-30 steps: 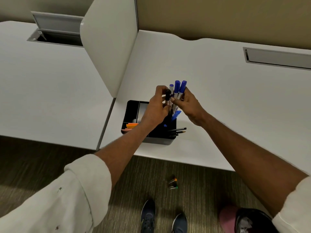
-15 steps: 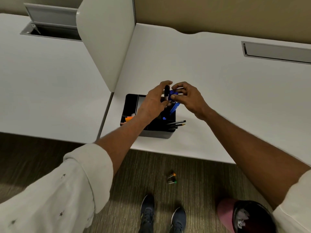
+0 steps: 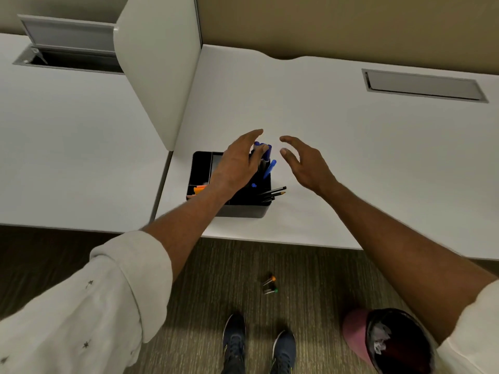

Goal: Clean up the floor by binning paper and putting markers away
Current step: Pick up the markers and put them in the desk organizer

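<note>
— Starting with the fingers: spreading the left hand (image 3: 237, 168) wide and loose above the blue-capped markers (image 3: 263, 150), gripping nothing; not managing to tell whether it is grazing the caps.

— Holding the right hand (image 3: 307, 168) just beside, likewise empty, fingers (image 3: 290, 141) gently curving apart, hovering over the table (image 3: 337, 136).

— Finding those markers standing in the right compartment of a boxy black organizer (image 3: 201, 168) near the table's front edge; spotting pencils (image 3: 272, 191) poking over its rim.

— Taking in smooth white laminate, a rounded divider panel (image 3: 156, 76), a grey cable hatch (image 3: 424, 86). Lower down, seeing two loose markers (image 3: 270, 284), orange-ended and green-ended, lying on the ribbed carpet floor (image 3: 216, 279) ahead of dark shoes (image 3: 235, 344); further right, a round pink bin (image 3: 353, 333), black-lined, holding crumpled paper (image 3: 379, 338).
</note>
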